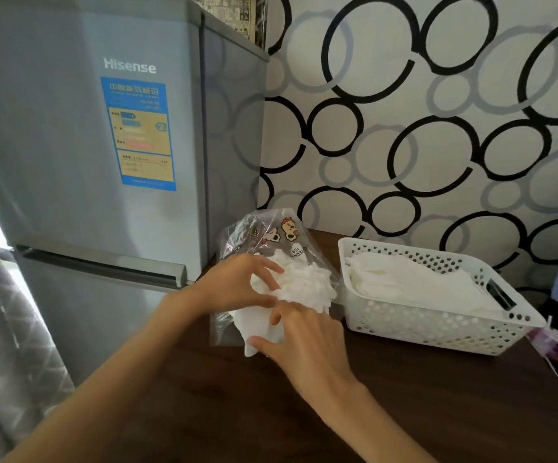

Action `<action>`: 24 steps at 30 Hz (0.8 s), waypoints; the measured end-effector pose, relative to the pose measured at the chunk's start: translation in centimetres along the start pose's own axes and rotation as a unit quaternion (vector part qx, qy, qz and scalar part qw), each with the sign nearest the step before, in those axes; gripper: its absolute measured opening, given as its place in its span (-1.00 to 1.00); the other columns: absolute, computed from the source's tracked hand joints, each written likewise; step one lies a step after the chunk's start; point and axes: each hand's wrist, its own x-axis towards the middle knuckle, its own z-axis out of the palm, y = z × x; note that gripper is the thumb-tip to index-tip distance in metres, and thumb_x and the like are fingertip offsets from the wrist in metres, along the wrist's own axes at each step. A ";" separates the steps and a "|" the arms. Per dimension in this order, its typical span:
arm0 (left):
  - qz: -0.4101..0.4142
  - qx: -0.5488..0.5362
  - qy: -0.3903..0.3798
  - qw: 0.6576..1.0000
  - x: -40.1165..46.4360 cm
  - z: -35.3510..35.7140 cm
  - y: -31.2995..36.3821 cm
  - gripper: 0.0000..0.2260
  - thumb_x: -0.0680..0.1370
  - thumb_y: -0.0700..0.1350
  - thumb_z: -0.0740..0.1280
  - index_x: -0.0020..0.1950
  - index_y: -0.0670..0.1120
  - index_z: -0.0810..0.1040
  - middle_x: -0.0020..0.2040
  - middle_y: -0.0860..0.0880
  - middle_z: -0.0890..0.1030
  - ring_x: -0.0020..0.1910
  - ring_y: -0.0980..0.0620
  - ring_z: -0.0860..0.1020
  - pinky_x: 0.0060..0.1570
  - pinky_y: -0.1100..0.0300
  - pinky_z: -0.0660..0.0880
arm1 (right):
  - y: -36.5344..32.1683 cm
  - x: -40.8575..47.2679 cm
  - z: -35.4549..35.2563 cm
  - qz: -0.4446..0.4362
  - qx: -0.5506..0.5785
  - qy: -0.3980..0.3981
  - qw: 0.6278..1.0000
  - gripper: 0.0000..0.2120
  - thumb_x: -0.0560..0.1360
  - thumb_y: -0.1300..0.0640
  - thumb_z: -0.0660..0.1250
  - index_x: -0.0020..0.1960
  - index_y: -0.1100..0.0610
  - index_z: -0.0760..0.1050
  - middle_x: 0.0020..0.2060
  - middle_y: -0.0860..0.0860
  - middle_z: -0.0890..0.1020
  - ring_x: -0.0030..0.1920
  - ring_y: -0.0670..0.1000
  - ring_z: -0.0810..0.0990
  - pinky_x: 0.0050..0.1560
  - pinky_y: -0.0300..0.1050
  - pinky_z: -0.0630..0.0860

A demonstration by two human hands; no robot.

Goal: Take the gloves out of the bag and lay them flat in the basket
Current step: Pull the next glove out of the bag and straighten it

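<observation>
Both hands are pinching a crumpled bunch of white gloves (299,289) at the mouth of the clear bag (264,235) on the table (387,396), the left hand (237,282) gripping from above, the right hand (307,339) from below, while more gloves are lying in the basket (437,325) just beside.

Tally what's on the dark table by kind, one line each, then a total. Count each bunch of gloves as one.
Clear plastic bag: 1
White perforated basket: 1
Glove bunches: 2 (one in hands, one in basket)
Hands: 2 (left hand, right hand)
Total: 6
</observation>
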 end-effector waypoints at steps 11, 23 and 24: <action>-0.062 -0.060 -0.069 0.994 2.6 -1.0 0.7 -0.84 0.40 -0.12 0.51 -0.06 -0.15 0.72 0.14 0.01 0.65 0.03 0.15 0.57 -0.10 0.33 0.51 | -1.0 0.4 3.1 -0.014 -0.049 0.083 0.995 -0.55 0.44 -0.26 0.30 0.09 0.09 0.56 -0.05 -0.04 0.64 -0.24 0.01 0.65 -0.33 -0.19 0.39; 0.040 -0.086 -0.111 0.989 -1.8 -0.9 0.6 -0.57 0.39 -0.13 0.52 0.19 0.16 0.52 0.20 0.23 0.50 0.21 0.23 0.36 0.21 0.33 0.28 | 4.4 0.6 -2.2 0.127 0.317 -0.019 0.940 -0.76 0.51 0.29 0.32 -0.13 -0.05 0.57 -0.12 -0.06 0.65 -0.41 -0.12 0.59 -0.35 -0.37 0.48; 0.052 -0.034 -0.080 0.995 -1.7 0.1 0.5 -0.60 0.38 -0.05 0.53 0.16 0.19 0.52 0.16 0.23 0.51 0.17 0.21 0.34 0.17 0.29 0.28 | 4.2 0.7 -2.3 0.132 0.329 -0.027 0.935 -0.76 0.51 0.31 0.31 -0.13 -0.04 0.58 -0.11 -0.04 0.64 -0.38 -0.11 0.61 -0.34 -0.33 0.51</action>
